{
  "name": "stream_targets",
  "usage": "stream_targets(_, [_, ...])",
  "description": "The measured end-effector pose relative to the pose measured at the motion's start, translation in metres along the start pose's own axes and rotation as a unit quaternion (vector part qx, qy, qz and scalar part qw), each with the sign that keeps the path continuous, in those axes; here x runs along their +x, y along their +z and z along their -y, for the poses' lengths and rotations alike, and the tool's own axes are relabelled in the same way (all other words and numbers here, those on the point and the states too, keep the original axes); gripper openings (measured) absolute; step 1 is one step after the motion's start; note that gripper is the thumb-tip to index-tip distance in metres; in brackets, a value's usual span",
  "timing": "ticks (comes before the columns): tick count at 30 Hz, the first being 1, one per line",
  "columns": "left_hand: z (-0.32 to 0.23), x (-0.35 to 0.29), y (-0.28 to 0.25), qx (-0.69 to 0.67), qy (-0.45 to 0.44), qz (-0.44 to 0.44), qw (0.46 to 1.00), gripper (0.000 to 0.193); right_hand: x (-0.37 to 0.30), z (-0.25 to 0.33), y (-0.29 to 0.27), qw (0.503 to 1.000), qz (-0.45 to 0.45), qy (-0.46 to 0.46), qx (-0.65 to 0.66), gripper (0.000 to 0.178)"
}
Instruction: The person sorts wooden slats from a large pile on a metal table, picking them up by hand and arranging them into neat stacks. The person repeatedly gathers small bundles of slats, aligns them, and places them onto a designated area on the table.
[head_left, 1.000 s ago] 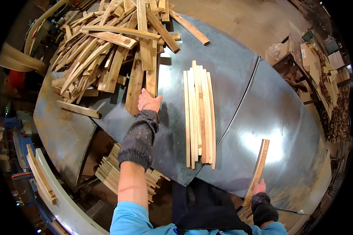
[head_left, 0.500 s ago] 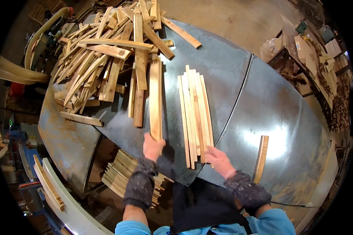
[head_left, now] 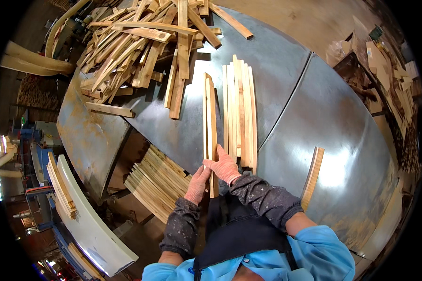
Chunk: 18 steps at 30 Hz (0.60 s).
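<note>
My left hand (head_left: 198,185), in a pinkish work glove, is closed around the left side of a pair of light wooden strips (head_left: 211,117) near their near end. My right hand (head_left: 224,165), gloved the same way, grips these strips from the right, its fingers touching the left hand's. The strips point away from me, just left of a row of several wooden strips (head_left: 239,103) lying side by side on the grey metal table (head_left: 286,150). The palms hide part of the held strips.
A tangled heap of wooden strips (head_left: 140,47) covers the table's far left. One short strip (head_left: 312,178) lies at the right. Below the table's left edge is a stack of strips (head_left: 154,182). A pale curved panel (head_left: 89,220) stands at left, with strips (head_left: 61,187) on it.
My left hand has drawn wood away from the heap, nearer and to the right. My right hand has left the row and joined it on the strips. The view has shifted.
</note>
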State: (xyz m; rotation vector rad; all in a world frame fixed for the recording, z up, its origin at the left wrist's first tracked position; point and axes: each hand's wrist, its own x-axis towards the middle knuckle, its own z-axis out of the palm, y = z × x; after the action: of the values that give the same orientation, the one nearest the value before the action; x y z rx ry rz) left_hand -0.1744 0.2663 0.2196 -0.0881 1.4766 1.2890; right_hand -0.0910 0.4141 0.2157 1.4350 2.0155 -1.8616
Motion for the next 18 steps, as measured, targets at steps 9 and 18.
stream_targets(9, [0.02, 0.009, 0.02, 0.022, 0.007, -0.033, 0.999, 0.045, -0.087, -0.088, -0.108, 0.983, -0.105, -0.079, 0.128, 0.092])
stream_targets(18, [-0.002, -0.028, 0.058, 0.059, 0.188, -0.072, 0.978, 0.067, -0.163, -0.175, -0.166, 0.942, -0.193, 0.01, 0.273, 0.077])
